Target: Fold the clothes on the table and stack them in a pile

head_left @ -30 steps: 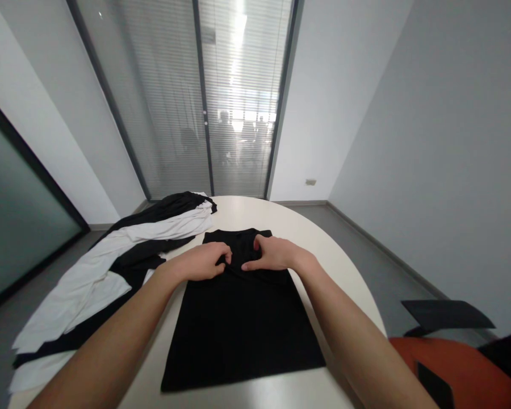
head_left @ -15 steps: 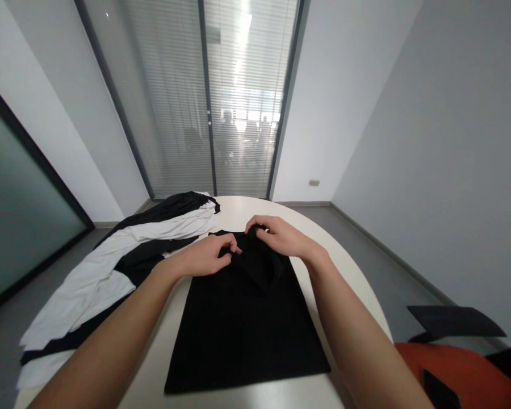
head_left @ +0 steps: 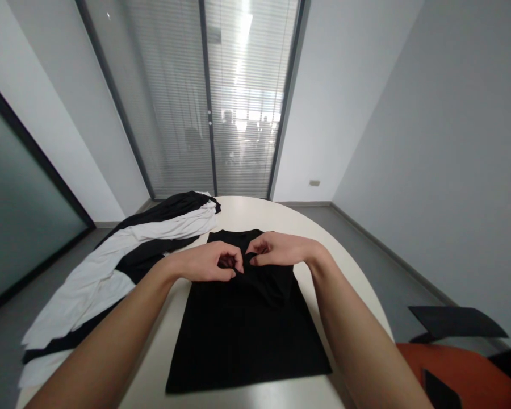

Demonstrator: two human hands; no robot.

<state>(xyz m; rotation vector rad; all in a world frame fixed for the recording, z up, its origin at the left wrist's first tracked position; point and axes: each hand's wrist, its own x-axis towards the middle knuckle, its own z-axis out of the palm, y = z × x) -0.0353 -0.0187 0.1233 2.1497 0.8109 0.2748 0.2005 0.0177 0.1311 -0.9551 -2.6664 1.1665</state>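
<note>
A black shirt (head_left: 247, 346) lies spread on the white table, its wide edge towards me and its narrower part at the far side. Near its upper middle, my left hand (head_left: 213, 262) is closed, thumb and fingers pinching a bit of the black cloth. Just to the right, my right hand (head_left: 283, 250) also pinches the cloth, fingertips close to those of the left. Between and below the hands the fabric is bunched into a loose fold. The dark cloth hides exactly which part each hand grips.
Black and white garments (head_left: 123, 250) lie layered along the left side of the round white table (head_left: 336, 255). An orange chair (head_left: 464, 369) with a black armrest stands at the lower right. Beyond the table are a glass partition with blinds (head_left: 247, 142) and pale walls.
My right hand has come down towards me, drawing the cloth with it, and its fingertips sit lower. My left hand has shifted slightly towards me. The bunched fold now lies lower.
</note>
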